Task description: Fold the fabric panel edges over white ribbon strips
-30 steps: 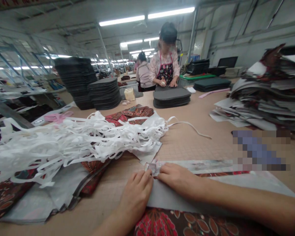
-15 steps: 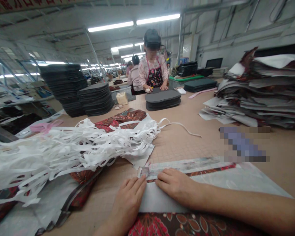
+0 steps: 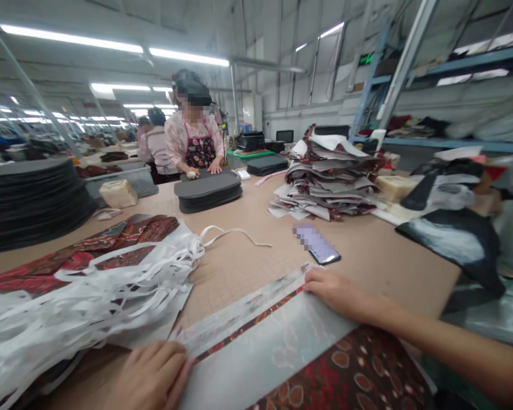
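Fabric panel [image 3: 282,350], lying across near part of table [image 3: 380,245], mostly grey underside up; printed brown-red face visible along near edge, cut off by bottom of frame. Pale strip [image 3: 243,310] along far edge, mottled, surface hard to read; narrow patterned band [image 3: 256,320] just beside. Left hand [image 3: 154,373] near left end of strip, blurred, wrist out of frame; fingers close together, thumb hard to make out, can't tell if gripping or only touching. Right hand [image 3: 340,290] at strip's right end, fingers bunched together at edge; undersides hidden, can't tell pinching from pressing. Panel's right side partly covered by right forearm [image 3: 436,339]. White tapes [image 3: 141,287] heaped at left, too tangled to count, partly hiding printed cloth [image 3: 141,229]; left end cut off by frame. Phone [image 3: 318,244] beyond right hand, screen partly pixelated, rest unreadable. Tall dark stack [image 3: 34,199] cut off at far left. Co-worker [image 3: 196,142] at far side, hands at low dark stack [image 3: 209,191], small pale item [image 3: 192,174] under one hand unclear. Layered pile [image 3: 329,179] on far side, right, inner sheets indistinct.
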